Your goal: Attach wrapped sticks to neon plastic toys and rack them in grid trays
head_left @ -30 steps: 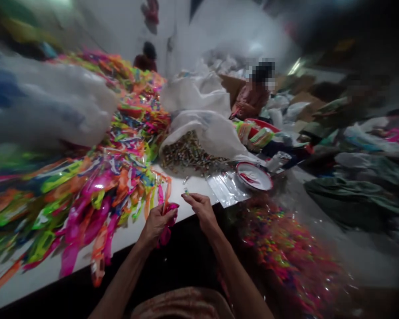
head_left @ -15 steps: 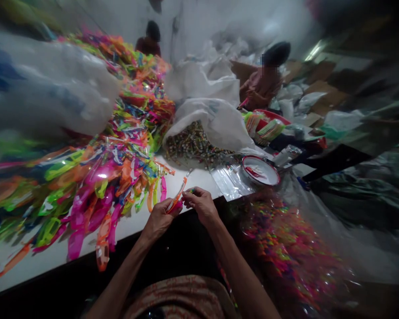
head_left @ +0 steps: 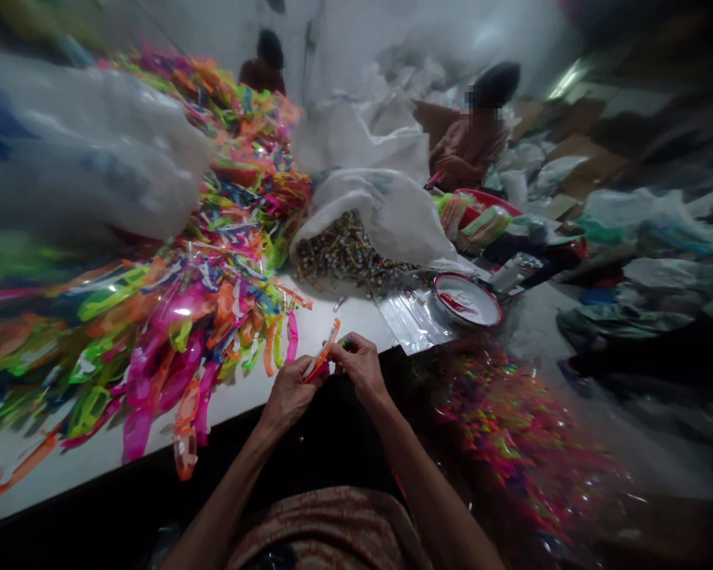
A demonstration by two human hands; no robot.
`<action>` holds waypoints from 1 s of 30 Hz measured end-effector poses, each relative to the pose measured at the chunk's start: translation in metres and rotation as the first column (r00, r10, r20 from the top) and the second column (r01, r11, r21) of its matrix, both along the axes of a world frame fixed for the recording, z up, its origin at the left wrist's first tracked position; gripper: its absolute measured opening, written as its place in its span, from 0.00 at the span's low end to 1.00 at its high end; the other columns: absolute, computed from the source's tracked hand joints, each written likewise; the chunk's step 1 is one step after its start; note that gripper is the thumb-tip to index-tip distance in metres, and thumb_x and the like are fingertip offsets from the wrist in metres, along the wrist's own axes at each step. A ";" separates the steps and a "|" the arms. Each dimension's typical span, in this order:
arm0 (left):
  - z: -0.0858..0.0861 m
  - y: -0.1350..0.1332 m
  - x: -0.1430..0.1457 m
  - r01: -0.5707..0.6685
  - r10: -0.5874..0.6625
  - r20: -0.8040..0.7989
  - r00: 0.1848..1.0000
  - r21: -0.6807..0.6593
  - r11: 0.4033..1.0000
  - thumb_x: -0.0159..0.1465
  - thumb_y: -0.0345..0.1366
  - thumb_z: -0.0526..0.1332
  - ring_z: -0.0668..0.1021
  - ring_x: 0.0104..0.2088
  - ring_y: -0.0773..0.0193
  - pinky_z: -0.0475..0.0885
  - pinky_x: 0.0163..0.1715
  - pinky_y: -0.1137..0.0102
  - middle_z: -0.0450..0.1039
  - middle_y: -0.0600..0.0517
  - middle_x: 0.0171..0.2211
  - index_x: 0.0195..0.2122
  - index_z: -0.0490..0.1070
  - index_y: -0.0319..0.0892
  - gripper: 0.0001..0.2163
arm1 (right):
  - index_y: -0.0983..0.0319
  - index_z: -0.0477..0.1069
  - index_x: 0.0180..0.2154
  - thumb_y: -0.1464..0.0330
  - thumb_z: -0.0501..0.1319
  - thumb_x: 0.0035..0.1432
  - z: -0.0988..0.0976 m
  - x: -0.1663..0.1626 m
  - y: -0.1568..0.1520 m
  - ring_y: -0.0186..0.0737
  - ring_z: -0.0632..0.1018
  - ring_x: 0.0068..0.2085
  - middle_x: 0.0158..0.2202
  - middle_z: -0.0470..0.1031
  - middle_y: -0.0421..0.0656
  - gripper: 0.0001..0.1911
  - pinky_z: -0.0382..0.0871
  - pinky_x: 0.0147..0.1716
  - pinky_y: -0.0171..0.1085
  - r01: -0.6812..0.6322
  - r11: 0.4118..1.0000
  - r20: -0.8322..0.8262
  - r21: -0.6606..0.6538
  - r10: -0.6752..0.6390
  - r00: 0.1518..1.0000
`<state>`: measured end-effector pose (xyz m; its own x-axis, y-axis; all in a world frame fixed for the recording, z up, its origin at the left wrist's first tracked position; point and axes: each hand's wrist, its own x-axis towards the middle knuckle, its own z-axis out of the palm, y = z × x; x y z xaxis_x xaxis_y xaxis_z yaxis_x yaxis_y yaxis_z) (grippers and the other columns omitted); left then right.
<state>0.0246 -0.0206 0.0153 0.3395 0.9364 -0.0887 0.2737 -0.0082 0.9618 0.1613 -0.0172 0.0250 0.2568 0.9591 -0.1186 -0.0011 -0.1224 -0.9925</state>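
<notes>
Just over the table's front edge, my left hand (head_left: 294, 388) is closed around a slim orange-and-white plastic piece (head_left: 328, 348). The piece tilts, its far end pointing up and away to the right. My right hand (head_left: 361, 366) is close beside it, fingers curled in a pinch near its side. A tiny greenish thing (head_left: 348, 340) shows at those fingers, too small to name. A small clear tube-like part (head_left: 339, 303) lies on the white table (head_left: 314, 317) beyond the hands.
Brightly coloured plastic pieces (head_left: 154, 317) heap the table's left. A white sack (head_left: 386, 214) spills many small parts (head_left: 338, 253). Right of it are clear plastic bags (head_left: 419, 321) and a red-rimmed plate (head_left: 481, 313). A bag of colourful bits (head_left: 528, 443) stands below. Two people sit farther back.
The orange-and-white piece has shifted slightly in my left hand. The clear part formerly near its tip now shows apart from it on the table. My right fingers have closed in beside the piece.
</notes>
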 end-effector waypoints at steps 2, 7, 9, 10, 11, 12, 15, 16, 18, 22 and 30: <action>-0.002 0.001 0.000 -0.016 0.016 -0.022 1.000 -0.001 1.000 0.57 0.43 0.57 0.62 0.24 0.69 0.56 0.24 0.74 0.59 0.58 0.20 0.23 0.64 0.40 0.12 | 0.63 0.65 0.20 0.61 0.66 0.43 0.000 0.000 0.000 0.28 0.66 0.15 0.16 0.68 0.35 0.14 0.58 0.15 0.29 -0.025 1.000 0.002 0.003 0.025 1.000; -0.005 0.004 0.000 -0.043 0.043 0.012 0.999 -0.028 0.999 0.56 0.42 0.58 0.69 0.28 0.65 0.61 0.28 0.73 0.67 0.55 0.24 0.31 0.72 0.39 0.11 | 0.62 0.63 0.21 0.60 0.64 0.45 -0.002 0.000 0.001 0.30 0.68 0.15 0.15 0.67 0.35 0.15 0.58 0.14 0.29 -0.021 1.000 0.043 0.006 0.021 0.999; -0.005 0.005 -0.002 -0.006 0.007 0.077 0.997 -0.023 1.000 0.56 0.43 0.58 0.69 0.29 0.65 0.62 0.29 0.73 0.70 0.54 0.27 0.35 0.73 0.39 0.13 | 0.62 0.63 0.21 0.60 0.64 0.45 -0.002 0.001 0.002 0.30 0.68 0.15 0.15 0.67 0.35 0.15 0.58 0.14 0.29 -0.019 1.000 0.046 -0.002 0.019 0.999; -0.004 0.006 -0.003 0.015 -0.013 0.102 0.995 -0.022 1.000 0.56 0.43 0.58 0.69 0.29 0.65 0.61 0.28 0.73 0.70 0.54 0.27 0.35 0.74 0.39 0.13 | 0.62 0.63 0.21 0.60 0.64 0.45 -0.003 0.001 0.003 0.30 0.68 0.15 0.16 0.67 0.35 0.15 0.58 0.14 0.29 -0.027 1.000 0.037 -0.013 0.027 0.999; -0.004 0.007 -0.004 0.031 -0.028 0.118 0.993 -0.024 0.999 0.56 0.44 0.59 0.68 0.27 0.66 0.60 0.27 0.74 0.69 0.54 0.26 0.34 0.74 0.39 0.13 | 0.62 0.63 0.22 0.60 0.64 0.45 -0.003 0.002 0.003 0.30 0.68 0.15 0.16 0.68 0.35 0.15 0.59 0.14 0.29 -0.042 0.999 0.024 -0.026 0.042 0.999; -0.004 0.008 -0.005 0.046 -0.041 0.130 0.991 -0.033 0.998 0.56 0.44 0.60 0.67 0.26 0.67 0.59 0.25 0.74 0.67 0.55 0.24 0.33 0.74 0.39 0.13 | 0.62 0.63 0.22 0.60 0.64 0.45 -0.003 0.002 0.003 0.30 0.68 0.15 0.16 0.69 0.36 0.15 0.59 0.14 0.29 -0.060 0.997 0.013 -0.038 0.060 0.998; -0.006 0.012 -0.008 0.125 -0.099 0.202 0.974 -0.125 0.984 0.54 0.44 0.62 0.62 0.22 0.71 0.55 0.22 0.75 0.62 0.57 0.20 0.32 0.73 0.38 0.13 | 0.62 0.64 0.23 0.60 0.64 0.46 -0.001 0.004 0.002 0.30 0.69 0.15 0.17 0.70 0.37 0.14 0.60 0.15 0.29 -0.120 0.992 0.008 -0.037 0.120 0.993; -0.008 0.013 -0.009 0.157 -0.116 0.238 0.964 -0.163 0.974 0.53 0.44 0.63 0.61 0.21 0.72 0.54 0.22 0.75 0.62 0.57 0.21 0.33 0.73 0.37 0.14 | 0.62 0.64 0.23 0.60 0.64 0.47 0.000 0.004 0.001 0.30 0.69 0.15 0.17 0.71 0.37 0.14 0.60 0.15 0.29 -0.138 0.990 0.009 -0.028 0.138 0.990; -0.009 0.015 -0.011 0.195 -0.130 0.289 0.948 -0.208 0.959 0.52 0.44 0.63 0.61 0.22 0.72 0.54 0.22 0.76 0.62 0.57 0.23 0.37 0.72 0.37 0.16 | 0.62 0.65 0.24 0.61 0.63 0.47 0.002 0.003 0.000 0.30 0.69 0.15 0.18 0.71 0.37 0.13 0.60 0.15 0.29 -0.176 0.984 0.003 -0.027 0.176 0.984; -0.007 0.013 -0.012 0.155 -0.132 0.206 0.970 -0.097 0.983 0.55 0.43 0.61 0.62 0.24 0.70 0.56 0.25 0.75 0.62 0.56 0.23 0.34 0.72 0.38 0.12 | 0.62 0.63 0.23 0.62 0.63 0.48 0.005 0.000 0.004 0.29 0.67 0.13 0.16 0.69 0.35 0.12 0.57 0.12 0.28 -0.208 0.977 0.006 -0.050 0.209 0.978; 0.000 0.021 -0.015 0.107 -0.111 0.089 0.990 0.052 0.993 0.57 0.38 0.56 0.69 0.32 0.64 0.63 0.34 0.72 0.69 0.53 0.29 0.34 0.71 0.40 0.09 | 0.62 0.64 0.25 0.59 0.63 0.48 0.010 -0.004 0.012 0.28 0.67 0.13 0.15 0.66 0.34 0.14 0.56 0.11 0.27 -0.271 0.962 0.040 -0.027 0.272 0.961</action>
<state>0.0099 0.0002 0.0158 0.4445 0.8957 -0.0094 0.1797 -0.0789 0.9806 0.1570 -0.0049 0.0354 -0.0077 0.9910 -0.1338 0.0773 -0.1328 -0.9881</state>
